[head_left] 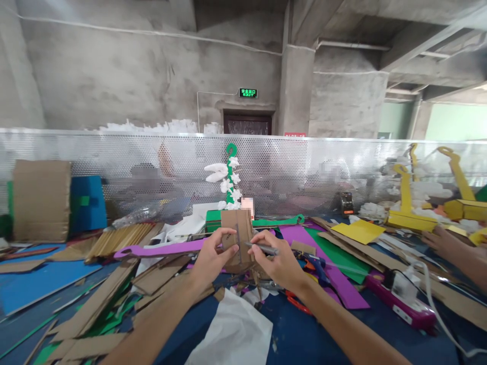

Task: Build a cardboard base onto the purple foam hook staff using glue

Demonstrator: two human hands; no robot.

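Note:
Upright in front of me is a piece of brown cardboard (235, 223) with a dark line down its face. My left hand (216, 251) grips its left side, with thumb and fingers closed on it. My right hand (279, 258) is closed around a slim grey pen (269, 249), its tip at the cardboard's right part. Just behind stands a green cardboard piece with a hooked top (231, 150), with white flower-like shapes along it. A purple strip (163, 249) lies to the left of my left hand. Beside my right hand lies a blue glue gun (321, 271).
Cardboard scraps (95, 299) and blue sheets (41, 284) cover the left side. To the right are a purple power strip (401, 304) with a white cable, and red-handled scissors (298, 302). Another person's hand (452, 248) is near yellow cardboard pieces (411, 220). A perforated metal screen (182, 157) stands behind.

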